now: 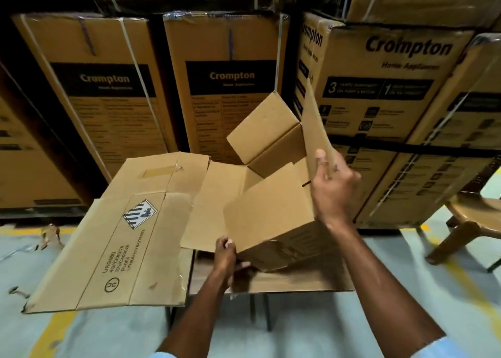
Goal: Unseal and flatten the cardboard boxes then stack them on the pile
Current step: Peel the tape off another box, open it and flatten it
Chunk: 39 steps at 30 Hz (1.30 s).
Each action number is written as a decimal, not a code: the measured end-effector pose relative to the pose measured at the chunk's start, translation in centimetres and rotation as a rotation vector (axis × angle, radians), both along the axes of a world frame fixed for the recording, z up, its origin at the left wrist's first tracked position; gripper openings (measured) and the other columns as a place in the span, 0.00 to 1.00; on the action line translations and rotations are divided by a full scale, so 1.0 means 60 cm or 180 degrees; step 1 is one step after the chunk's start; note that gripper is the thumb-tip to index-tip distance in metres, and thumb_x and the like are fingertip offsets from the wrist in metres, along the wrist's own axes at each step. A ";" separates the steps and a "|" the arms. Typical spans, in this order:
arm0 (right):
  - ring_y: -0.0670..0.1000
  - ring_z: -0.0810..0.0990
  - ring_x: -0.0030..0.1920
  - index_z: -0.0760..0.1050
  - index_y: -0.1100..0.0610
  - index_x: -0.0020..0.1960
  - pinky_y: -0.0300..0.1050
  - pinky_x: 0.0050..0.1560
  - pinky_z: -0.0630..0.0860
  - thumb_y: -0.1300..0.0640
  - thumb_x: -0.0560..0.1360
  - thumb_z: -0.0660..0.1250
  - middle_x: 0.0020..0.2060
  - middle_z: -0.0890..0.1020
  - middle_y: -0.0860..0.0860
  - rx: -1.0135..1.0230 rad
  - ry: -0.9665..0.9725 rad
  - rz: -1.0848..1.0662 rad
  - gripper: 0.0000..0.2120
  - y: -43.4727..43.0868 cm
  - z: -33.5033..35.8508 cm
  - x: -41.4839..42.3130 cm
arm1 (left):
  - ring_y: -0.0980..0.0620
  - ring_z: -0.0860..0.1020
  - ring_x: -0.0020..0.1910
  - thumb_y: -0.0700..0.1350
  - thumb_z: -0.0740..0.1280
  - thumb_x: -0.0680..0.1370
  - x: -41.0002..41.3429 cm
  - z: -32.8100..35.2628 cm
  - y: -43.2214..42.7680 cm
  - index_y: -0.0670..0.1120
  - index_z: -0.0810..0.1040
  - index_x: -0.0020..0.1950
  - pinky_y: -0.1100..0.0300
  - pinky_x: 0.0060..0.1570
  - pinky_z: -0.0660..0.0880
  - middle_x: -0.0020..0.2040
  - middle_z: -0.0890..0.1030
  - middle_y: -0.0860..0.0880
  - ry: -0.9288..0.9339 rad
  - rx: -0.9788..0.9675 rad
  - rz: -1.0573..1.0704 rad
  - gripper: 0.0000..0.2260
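Warehouse, stacked strapped Crompton appliance cartons (379,91), painted floor (325,330)

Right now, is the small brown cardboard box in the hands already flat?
No, the small brown cardboard box still stands open, its flaps spread between both hands.

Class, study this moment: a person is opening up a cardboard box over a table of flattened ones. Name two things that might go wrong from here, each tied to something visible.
1. The flattened box overhangs the table's left edge; a nudge might slide it to the floor.
2. The open box is held only at flaps by the left hand and right hand; a flap may tear, or an edge cut fingers.
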State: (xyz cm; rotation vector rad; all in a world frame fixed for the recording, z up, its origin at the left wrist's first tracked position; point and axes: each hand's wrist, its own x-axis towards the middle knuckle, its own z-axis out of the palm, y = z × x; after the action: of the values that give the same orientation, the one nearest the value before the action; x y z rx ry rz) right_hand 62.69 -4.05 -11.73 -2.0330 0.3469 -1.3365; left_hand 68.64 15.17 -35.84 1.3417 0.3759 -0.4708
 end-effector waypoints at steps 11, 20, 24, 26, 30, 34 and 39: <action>0.59 0.50 0.82 0.60 0.54 0.81 0.67 0.78 0.42 0.49 0.80 0.67 0.81 0.59 0.58 -0.1834 0.2579 0.1328 0.33 0.242 -0.138 0.139 | 0.51 0.81 0.57 0.60 0.51 0.86 0.066 0.122 0.030 0.48 0.79 0.61 0.53 0.49 0.78 0.58 0.85 0.48 -0.0280 -0.1049 0.0440 0.23; 0.57 0.46 0.82 0.58 0.49 0.82 0.57 0.80 0.55 0.55 0.76 0.73 0.82 0.52 0.59 -0.0535 0.2815 0.3067 0.39 0.185 -0.079 0.173 | 0.53 0.79 0.65 0.71 0.66 0.74 0.057 0.188 -0.001 0.45 0.76 0.66 0.53 0.69 0.73 0.61 0.83 0.52 -0.1400 -0.0990 0.1135 0.34; 0.47 0.70 0.71 0.78 0.51 0.68 0.49 0.66 0.76 0.42 0.76 0.71 0.69 0.76 0.50 0.0364 0.1133 0.1100 0.23 0.021 -0.111 0.118 | 0.45 0.73 0.70 0.74 0.71 0.66 0.029 0.186 -0.049 0.41 0.73 0.69 0.41 0.73 0.67 0.71 0.74 0.38 -0.1625 0.0591 0.1398 0.45; 0.52 0.74 0.66 0.76 0.52 0.69 0.51 0.62 0.76 0.41 0.78 0.68 0.67 0.78 0.52 0.1002 0.1226 0.0120 0.24 -0.055 -0.133 0.102 | 0.43 0.59 0.79 0.72 0.70 0.69 0.000 0.204 -0.090 0.45 0.63 0.79 0.43 0.79 0.57 0.81 0.59 0.42 -0.1324 0.1332 0.1333 0.47; 0.51 0.84 0.55 0.81 0.53 0.62 0.49 0.57 0.80 0.46 0.80 0.67 0.58 0.85 0.53 0.2947 0.1703 0.1254 0.15 -0.093 -0.175 0.093 | 0.47 0.72 0.65 0.65 0.73 0.74 -0.015 0.237 -0.170 0.45 0.69 0.75 0.55 0.69 0.68 0.68 0.71 0.47 -0.0851 0.0941 0.1176 0.37; 0.54 0.79 0.61 0.76 0.51 0.67 0.45 0.58 0.75 0.40 0.71 0.68 0.59 0.82 0.51 0.2055 0.1554 0.0805 0.28 -0.015 -0.193 0.077 | 0.43 0.80 0.52 0.61 0.67 0.76 0.025 0.251 -0.176 0.45 0.81 0.50 0.50 0.59 0.77 0.51 0.83 0.47 -0.0515 0.0701 0.1265 0.19; 0.54 0.70 0.66 0.66 0.54 0.78 0.47 0.61 0.71 0.39 0.71 0.67 0.66 0.73 0.54 0.1176 0.1302 0.0538 0.39 0.065 -0.171 0.061 | 0.43 0.83 0.49 0.50 0.66 0.79 0.055 0.254 -0.125 0.43 0.82 0.47 0.49 0.51 0.79 0.48 0.86 0.46 -0.0547 -0.0229 0.1675 0.11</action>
State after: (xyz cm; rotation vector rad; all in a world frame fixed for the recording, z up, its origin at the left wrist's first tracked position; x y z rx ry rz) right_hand 66.35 -0.16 -22.00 -1.9535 0.5452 -0.6878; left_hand 71.94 7.64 -20.59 1.1471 0.5424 0.0684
